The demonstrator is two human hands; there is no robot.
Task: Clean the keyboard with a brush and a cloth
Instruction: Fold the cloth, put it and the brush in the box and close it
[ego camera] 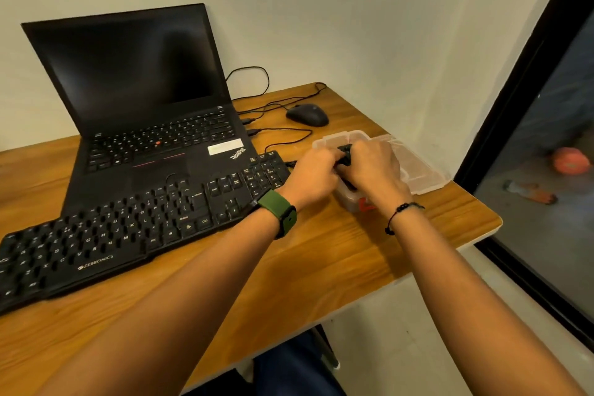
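Both hands meet over a clear plastic box (350, 138) near the right edge of the wooden desk (321, 254). The left hand (313, 175) and the right hand (374, 167) curl their fingers around a small black object (345, 151) between them; what it is I cannot tell. The box's transparent lid (418, 170) lies open toward the right edge. The long black keyboard (128, 228) lies along the front left part, just beside the left hand. Behind it stands an open black laptop (135, 100), and a black mouse (307, 115) rests near the back edge.
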